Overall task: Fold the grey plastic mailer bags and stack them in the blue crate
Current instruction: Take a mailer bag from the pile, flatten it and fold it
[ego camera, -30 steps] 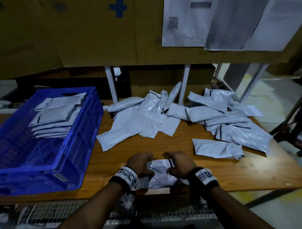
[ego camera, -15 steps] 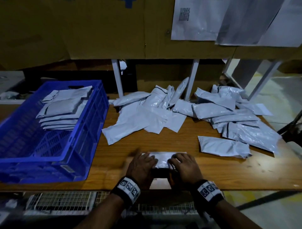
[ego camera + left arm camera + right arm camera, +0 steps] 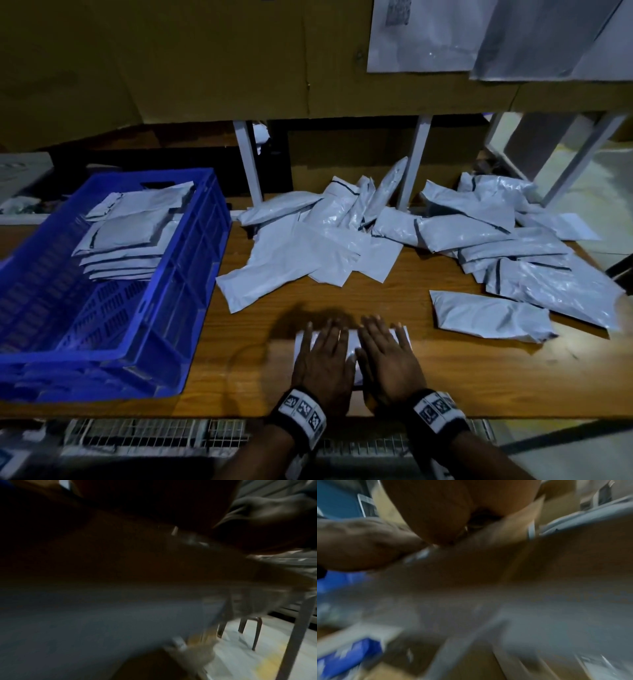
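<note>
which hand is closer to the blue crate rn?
Left. The left hand lies flat on the folded mailer bag, on the side toward the blue crate but apart from it. The right hand presses the same bag, one hand further from the crate.

Bare forearms, no sleeves in view. Left wrist band (image 3: 303, 413): black strap, white panel printed with black square-pattern markers. Right wrist band (image 3: 436, 409): same make, black strap, white marker panel. Left hand (image 3: 323, 365) and right hand (image 3: 388, 361) ungloved.
</note>
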`<state>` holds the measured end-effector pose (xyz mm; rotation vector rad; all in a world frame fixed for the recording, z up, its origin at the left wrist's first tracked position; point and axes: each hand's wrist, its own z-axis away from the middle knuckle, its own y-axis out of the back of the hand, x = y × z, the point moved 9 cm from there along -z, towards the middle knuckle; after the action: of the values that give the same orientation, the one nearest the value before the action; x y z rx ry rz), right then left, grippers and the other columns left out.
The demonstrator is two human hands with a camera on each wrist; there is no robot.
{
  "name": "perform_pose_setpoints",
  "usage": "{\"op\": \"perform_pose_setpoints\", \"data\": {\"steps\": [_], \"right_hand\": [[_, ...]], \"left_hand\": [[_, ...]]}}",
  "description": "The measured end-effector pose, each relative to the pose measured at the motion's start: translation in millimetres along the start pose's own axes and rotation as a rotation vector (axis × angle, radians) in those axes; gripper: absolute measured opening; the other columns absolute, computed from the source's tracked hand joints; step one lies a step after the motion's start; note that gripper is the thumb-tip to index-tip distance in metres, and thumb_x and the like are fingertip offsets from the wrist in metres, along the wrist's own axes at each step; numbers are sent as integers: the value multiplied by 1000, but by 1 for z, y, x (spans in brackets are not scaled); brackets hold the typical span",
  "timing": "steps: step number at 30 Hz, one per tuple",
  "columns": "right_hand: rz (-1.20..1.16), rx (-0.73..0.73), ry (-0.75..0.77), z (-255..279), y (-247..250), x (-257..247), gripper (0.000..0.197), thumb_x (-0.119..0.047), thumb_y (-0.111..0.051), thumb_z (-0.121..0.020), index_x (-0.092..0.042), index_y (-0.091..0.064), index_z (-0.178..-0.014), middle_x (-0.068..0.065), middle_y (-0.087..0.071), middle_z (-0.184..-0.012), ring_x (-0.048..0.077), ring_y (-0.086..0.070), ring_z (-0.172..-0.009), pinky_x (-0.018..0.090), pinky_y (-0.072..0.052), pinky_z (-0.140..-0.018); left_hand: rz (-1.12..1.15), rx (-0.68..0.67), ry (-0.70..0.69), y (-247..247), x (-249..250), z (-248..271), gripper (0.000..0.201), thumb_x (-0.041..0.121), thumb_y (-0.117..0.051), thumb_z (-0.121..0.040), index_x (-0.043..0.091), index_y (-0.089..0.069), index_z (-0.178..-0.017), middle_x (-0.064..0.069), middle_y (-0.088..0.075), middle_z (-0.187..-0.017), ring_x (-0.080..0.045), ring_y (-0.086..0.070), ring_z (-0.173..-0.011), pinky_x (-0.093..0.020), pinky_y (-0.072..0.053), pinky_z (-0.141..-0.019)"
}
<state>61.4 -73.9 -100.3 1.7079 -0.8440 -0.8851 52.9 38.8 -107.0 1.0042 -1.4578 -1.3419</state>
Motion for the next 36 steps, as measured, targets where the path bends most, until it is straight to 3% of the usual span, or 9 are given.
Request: {"op": "perform_pose_setpoints", "data": {"steps": [1,5,7,9,13,19,28,36], "right_hand": [[-8,-3,-7,3,-5,2,56,-39,-30,-108,-8,-50,-150,10,-43,-159,25,-29,-153,57,-23,-119],[-7,-33,-7,12,-17,4,57,-41,-26,-110,-9,-39,-156,5,-29,-166,21,-17,-157,57,-19,-123],[-11,-30,-28,12,-18,6,58,-41,-24,-110,-11,-39,-157,5,-30,-166,19,-16,-157,55,-15,-124],[-22,-28,-30,11,-18,6,57,-40,-26,-109,-10,-41,-155,6,-33,-165,20,-18,-157,56,-14,-125],[-63,-48,-38,10,-18,6,56,-38,-30,-108,-9,-45,-153,8,-39,-162,21,-23,-156,57,-16,-125],[-100,-98,-91,8,-19,6,57,-39,-25,-107,-12,-44,-154,5,-35,-164,19,-20,-156,57,-15,-124],[-111,-117,-86,6,-18,7,58,-36,-25,-106,-9,-43,-154,9,-35,-164,25,-24,-155,57,-17,-123],[-36,-126,-72,7,-20,5,58,-35,-29,-106,-7,-42,-154,11,-38,-162,29,-27,-153,59,-18,-122]], "left_hand": [[0,-17,9,-8,-3,1,70,49,-7,-107,8,-38,-156,-11,-33,-164,-24,-26,-154,-53,0,-124],[1,-55,-16,-22,-3,5,66,50,-23,-107,8,-44,-153,-12,-42,-159,-25,-36,-150,-50,-13,-119],[26,-60,-15,-25,-3,4,67,50,-17,-108,7,-38,-155,-12,-37,-162,-25,-33,-151,-51,-12,-119],[31,-56,-19,-27,-4,4,69,49,-12,-107,7,-36,-156,-13,-35,-163,-25,-32,-152,-52,-13,-119],[21,-74,-8,-30,-5,4,67,48,-18,-107,7,-34,-158,-12,-31,-165,-26,-27,-154,-55,-18,-123],[7,-83,10,-26,-2,3,68,46,-14,-105,9,-20,-162,-11,-18,-169,-25,-16,-157,-55,-11,-125],[48,-98,20,-25,-4,-1,65,47,-20,-105,14,-26,-161,-10,-23,-168,-24,-18,-156,-49,-10,-127],[14,-74,17,-21,-1,0,65,46,-22,-105,11,-27,-160,-13,-24,-167,-28,-20,-155,-52,-14,-125]]}}
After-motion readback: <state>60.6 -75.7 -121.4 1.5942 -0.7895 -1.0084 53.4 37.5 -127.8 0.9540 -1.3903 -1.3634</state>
